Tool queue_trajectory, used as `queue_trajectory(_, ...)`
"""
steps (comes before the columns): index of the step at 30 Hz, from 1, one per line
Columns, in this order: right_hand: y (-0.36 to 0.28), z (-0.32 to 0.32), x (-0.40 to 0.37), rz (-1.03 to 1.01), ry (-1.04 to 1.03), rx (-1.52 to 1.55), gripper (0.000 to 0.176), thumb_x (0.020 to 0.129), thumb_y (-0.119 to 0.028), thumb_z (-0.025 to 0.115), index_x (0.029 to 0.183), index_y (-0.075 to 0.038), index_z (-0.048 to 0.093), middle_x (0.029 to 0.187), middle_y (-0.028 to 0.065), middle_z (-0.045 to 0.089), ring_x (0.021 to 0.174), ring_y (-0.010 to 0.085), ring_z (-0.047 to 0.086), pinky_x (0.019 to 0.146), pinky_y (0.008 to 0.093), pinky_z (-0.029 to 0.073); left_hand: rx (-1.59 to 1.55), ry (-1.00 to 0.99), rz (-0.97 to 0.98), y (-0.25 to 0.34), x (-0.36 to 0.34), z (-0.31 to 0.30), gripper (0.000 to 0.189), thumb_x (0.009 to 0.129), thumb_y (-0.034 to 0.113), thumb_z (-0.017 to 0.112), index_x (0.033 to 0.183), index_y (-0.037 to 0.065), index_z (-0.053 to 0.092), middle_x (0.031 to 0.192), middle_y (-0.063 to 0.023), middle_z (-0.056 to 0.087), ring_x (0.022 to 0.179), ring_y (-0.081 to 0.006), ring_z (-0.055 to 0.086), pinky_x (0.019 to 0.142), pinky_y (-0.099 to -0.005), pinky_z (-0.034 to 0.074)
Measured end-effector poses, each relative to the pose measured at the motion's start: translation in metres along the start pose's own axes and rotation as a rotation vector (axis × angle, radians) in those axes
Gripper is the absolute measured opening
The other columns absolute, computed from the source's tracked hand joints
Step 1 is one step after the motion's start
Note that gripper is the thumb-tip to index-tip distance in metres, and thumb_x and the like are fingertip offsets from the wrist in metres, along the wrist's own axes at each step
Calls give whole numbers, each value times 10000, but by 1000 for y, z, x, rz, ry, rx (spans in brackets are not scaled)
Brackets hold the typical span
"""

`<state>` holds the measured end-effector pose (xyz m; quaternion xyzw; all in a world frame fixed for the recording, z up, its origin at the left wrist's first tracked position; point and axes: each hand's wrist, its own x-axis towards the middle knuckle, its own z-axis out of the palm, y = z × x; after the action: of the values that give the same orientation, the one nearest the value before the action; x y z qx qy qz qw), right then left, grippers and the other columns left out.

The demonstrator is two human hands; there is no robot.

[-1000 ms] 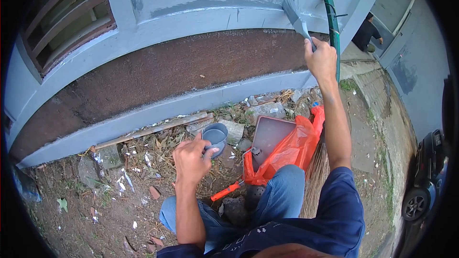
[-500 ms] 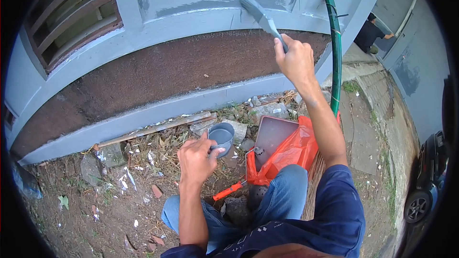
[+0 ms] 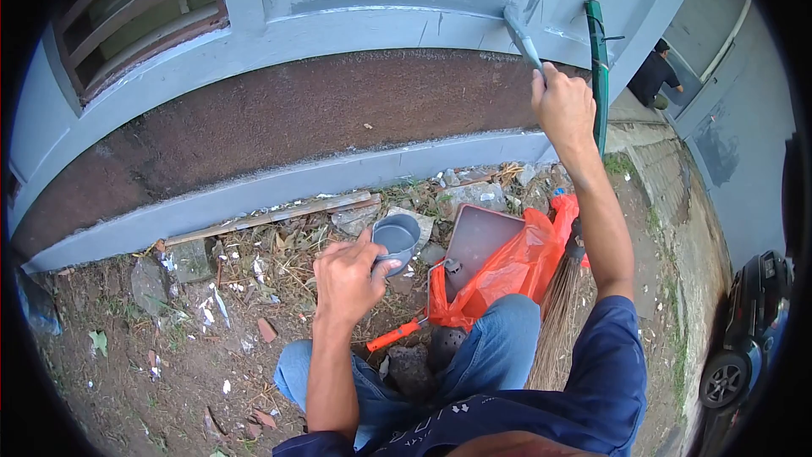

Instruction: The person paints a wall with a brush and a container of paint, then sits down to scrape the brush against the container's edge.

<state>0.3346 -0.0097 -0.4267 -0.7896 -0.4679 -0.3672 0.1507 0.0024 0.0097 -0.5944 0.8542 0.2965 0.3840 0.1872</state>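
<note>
Up high, the paintbrush (image 3: 522, 36) meets the grey wall (image 3: 381, 30) at its ledge, the handle wrapped in the closed fingers of the right hand (image 3: 562, 106). Lower down, the left hand (image 3: 345, 279) grips a grey cup (image 3: 397, 241) of paint, fingers curled round it. Just beside it lie a tray (image 3: 474, 241) and an orange bag (image 3: 512, 267); a green pole (image 3: 599, 68) leans by the right hand

Clutter on the littered ground beside a building.
An orange plastic bag (image 3: 516, 275) holds a flat tray (image 3: 475, 241) right of centre, with an orange-handled tool (image 3: 394, 336) just below. A wooden slat (image 3: 271, 215) lies left of centre, a green pole (image 3: 599, 59) stands upper right, and a dark car (image 3: 744, 343) sits lower right.
</note>
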Motion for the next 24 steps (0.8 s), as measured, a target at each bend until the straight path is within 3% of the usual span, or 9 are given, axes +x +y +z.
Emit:
queue_trajectory(5, -89, 4, 12, -74, 138, 217, 208, 934, -204, 600, 877, -11, 654, 621, 202, 637, 621, 417, 662, 564, 498, 540, 20, -20, -10, 5, 1, 0, 258, 681, 216, 835, 830, 57, 698, 1058, -193, 720, 784, -304, 710, 754, -397, 540)
queue_trajectory(11, -186, -4, 4, -168, 165, 593, 157, 930, -169, 613, 874, -24, 628, 561, 166, 608, 519, 389, 629, 484, 487, 498, 15, -18, 5, 6, 0, 0, 242, 700, 230, 824, 818, 72, 683, 1075, -160, 720, 779, -289, 712, 771, -399, 546)
queue_trajectory(12, -193, -3, 4, -187, 164, 614, 154, 929, -171, 616, 882, -26, 634, 563, 167, 607, 510, 380, 625, 478, 476, 493, 21, 72, 69, 7, 3, -1, 236, 654, 203, 858, 794, 69, 723, 844, -189, 730, 687, -286, 705, 710, -397, 546)
queue_trajectory(13, -197, -2, 4, -205, 163, 634, 151, 929, -172, 619, 890, -28, 640, 565, 168, 606, 501, 370, 622, 471, 464, 488, 30, 77, 68, 9, 3, -2, 236, 654, 203, 858, 794, 69, 723, 844, -189, 730, 687, -286, 705, 710, -397, 546)
queue_trajectory(17, -158, 8, 11, -223, 212, 650, 145, 928, -186, 631, 941, -51, 681, 519, 143, 580, 468, 342, 611, 453, 421, 464, 24, 43, 56, 11, -2, -13, 230, 645, 193, 854, 779, 73, 711, 892, -195, 733, 704, -299, 706, 699, -385, 552)
queue_trajectory(18, -138, 11, 14, -207, 258, 603, 172, 940, -207, 596, 883, -48, 628, 537, 158, 597, 522, 391, 629, 481, 489, 486, 11, 49, 46, 10, -4, -15, 234, 641, 193, 855, 780, 74, 709, 894, -193, 734, 704, -299, 707, 702, -387, 553)
queue_trajectory(19, -115, 7, 20, -121, 208, 524, 181, 941, -213, 593, 895, -46, 646, 559, 174, 609, 536, 400, 631, 506, 494, 492, -3, 58, 37, 9, -5, -16, 239, 637, 193, 857, 782, 74, 708, 897, -191, 735, 703, -298, 707, 705, -390, 553)
queue_trajectory(24, -9, 23, 60, 166, 483, 292, 274, 936, -214, 595, 1036, 10, 716, 600, 219, 623, 562, 395, 647, 519, 459, 495, -9, 72, 66, 3, -8, -21, 247, 637, 205, 864, 782, 74, 711, 881, -191, 735, 694, -291, 708, 706, -395, 551)
